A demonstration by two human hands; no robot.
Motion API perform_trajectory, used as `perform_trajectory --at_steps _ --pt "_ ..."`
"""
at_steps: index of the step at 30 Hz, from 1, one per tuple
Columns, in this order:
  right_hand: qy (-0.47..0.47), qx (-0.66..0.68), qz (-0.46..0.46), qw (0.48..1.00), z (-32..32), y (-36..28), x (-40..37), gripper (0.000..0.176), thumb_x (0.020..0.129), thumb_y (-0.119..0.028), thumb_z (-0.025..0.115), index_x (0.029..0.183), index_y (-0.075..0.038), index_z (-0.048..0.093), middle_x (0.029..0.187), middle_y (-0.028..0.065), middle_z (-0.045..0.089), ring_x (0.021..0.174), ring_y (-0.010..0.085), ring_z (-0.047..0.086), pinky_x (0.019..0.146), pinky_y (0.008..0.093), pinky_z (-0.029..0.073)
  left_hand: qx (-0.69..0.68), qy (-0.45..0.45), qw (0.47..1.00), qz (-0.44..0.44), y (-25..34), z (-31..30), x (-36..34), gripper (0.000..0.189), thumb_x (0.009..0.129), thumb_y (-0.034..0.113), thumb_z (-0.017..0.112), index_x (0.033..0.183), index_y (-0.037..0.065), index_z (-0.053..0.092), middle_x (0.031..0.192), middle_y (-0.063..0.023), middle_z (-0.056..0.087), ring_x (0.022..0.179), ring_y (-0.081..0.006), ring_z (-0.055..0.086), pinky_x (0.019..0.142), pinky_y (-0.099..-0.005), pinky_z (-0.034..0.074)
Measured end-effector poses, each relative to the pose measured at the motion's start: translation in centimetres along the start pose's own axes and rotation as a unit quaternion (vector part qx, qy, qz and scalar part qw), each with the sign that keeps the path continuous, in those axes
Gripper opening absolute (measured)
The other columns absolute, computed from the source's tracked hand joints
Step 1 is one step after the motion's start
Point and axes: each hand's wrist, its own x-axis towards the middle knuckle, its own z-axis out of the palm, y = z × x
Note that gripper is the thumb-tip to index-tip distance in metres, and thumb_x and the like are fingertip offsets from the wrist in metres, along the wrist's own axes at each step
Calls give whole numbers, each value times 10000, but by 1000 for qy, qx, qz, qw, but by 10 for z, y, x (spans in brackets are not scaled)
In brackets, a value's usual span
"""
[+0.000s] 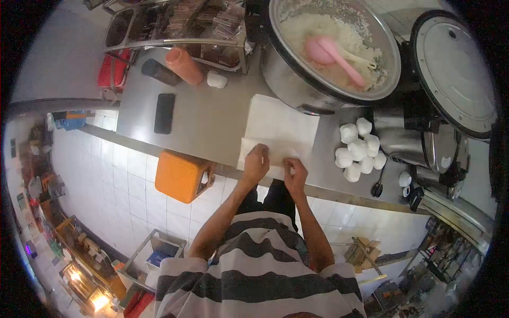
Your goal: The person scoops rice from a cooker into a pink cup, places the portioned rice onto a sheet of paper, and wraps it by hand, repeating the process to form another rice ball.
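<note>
A stack of cream-white paper sheets (pixel 281 117) lies on the steel counter in front of me, and a top sheet (pixel 275 151) sits shifted toward me. At that sheet's near left part, my left hand (pixel 256 163) has its fingers curled and closed on the paper. My right hand (pixel 295 172) is closed in a pinch at the near right part of the same sheet. To the right of the paper sits a pile of several round white wrapped bundles (pixel 358 150); their contents are hidden.
Behind the paper stands a large open cooker (pixel 305 90) of white rice (pixel 323 26), with a pink ladle (pixel 339 61) in it. Its lid (pixel 456 74) is at right. A black phone (pixel 165 113), orange bottle (pixel 184 66) and dark cup (pixel 159 72) are left. An orange stool (pixel 180 176) stands below.
</note>
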Motion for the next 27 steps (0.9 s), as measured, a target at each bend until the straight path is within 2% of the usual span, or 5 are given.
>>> perform_trajectory --at_steps 4,6,8,17,27 --pt "-103 -118 180 971 -16 3 29 324 814 -49 679 1114 -51 557 820 128 662 711 282 648 672 363 529 33 29 999 -30 -13 3 -3 395 789 -17 589 1171 28 500 1022 -176 583 972 -384 590 780 -430 500" --pt "-108 -193 159 962 -27 -27 54 393 779 -54 702 1128 -72 522 818 131 647 765 284 641 698 394 524 91 39 995 -19 -8 -2 2 419 778 -9 607 1180 46 503 1061 -156 575 1031 -372 563 823 -444 481" --pt "-27 -276 -112 954 -33 -44 73 392 731 -39 706 1087 -79 545 844 129 627 849 300 621 735 415 524 146 47 988 -10 7 -11 10 443 768 -1 624 1190 63 507 1100 -136 567 1091 -361 536 867 -458 461" --pt "-134 -149 -130 971 -25 31 30 227 704 26 643 923 -33 623 1025 92 633 957 310 583 809 403 523 299 -44 936 179 -38 -24 19 110 720 123 668 816 171 693 866 20 601 945 -207 559 893 -434 400" --pt "-204 -141 -126 961 -35 38 10 407 764 -47 683 1164 -49 608 1190 112 582 1083 323 534 931 416 479 259 -145 923 245 -24 -56 10 365 751 172 668 1105 87 644 1188 -55 598 1105 -277 524 969 -493 371"
